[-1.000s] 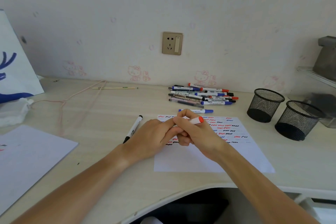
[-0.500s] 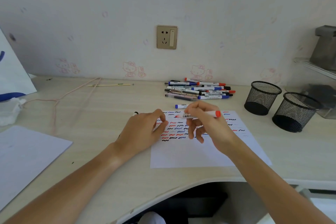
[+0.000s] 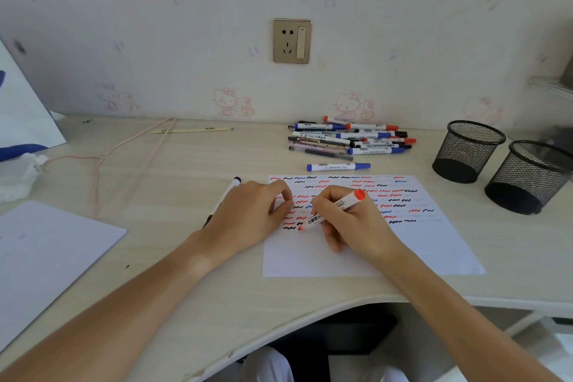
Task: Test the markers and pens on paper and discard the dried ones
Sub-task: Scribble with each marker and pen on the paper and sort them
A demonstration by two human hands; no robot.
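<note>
Setting: a pale wood-grain desk against a wall with faint cartoon-cat prints and a brass-coloured wall socket
Landmark: a white paper sheet lies flat near the desk's front edge, its far half filled with rows of short red, blue and black squiggles
Right hand: the right hand rests on the sheet, fingers curled round a red marker in a writing grip
Red marker: tilted, its red tip down on the sheet at the near end of the squiggle rows, its red cap end pointing up and away
Left hand: the left hand lies at the sheet's left edge, fingers loosely bent with the fingertips on the paper; it holds nothing that I can see
Black marker: a black marker lies on the desk just left of the sheet, mostly hidden under the left hand
Blue marker: a blue marker lies alone just beyond the sheet's far edge
Pile: a heap of markers and pens sits further beyond the sheet, near the wall
Cups: two black mesh pen cups stand to the right of the sheet, side by side
Other paper: a second sheet lies well left of the first
</note>
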